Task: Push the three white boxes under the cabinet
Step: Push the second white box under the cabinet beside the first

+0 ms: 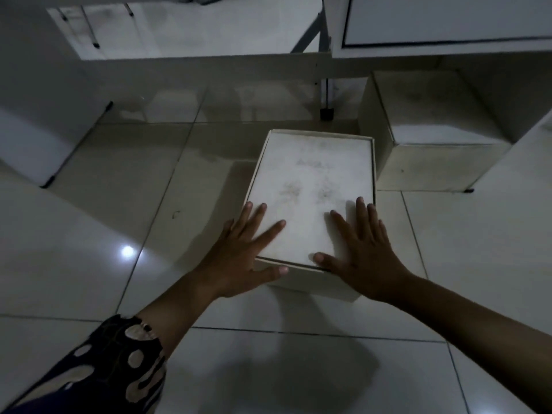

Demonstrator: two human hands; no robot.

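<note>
A white box [313, 180] with a dusty lid stands on the tiled floor in the middle of the view. My left hand [242, 258] lies flat on its near left corner, fingers spread, thumb over the front edge. My right hand [364, 249] lies flat on its near right corner, fingers spread. A second white box [424, 127] sits further back on the right, partly under the white cabinet [448, 25]. A third box is not in view.
A thin metal leg with a black foot [326, 112] stands just behind the middle box. A white panel [35, 130] slants along the left. Another white surface [522, 162] cuts in at the right. Glossy floor tiles [119, 204] stretch out on the left.
</note>
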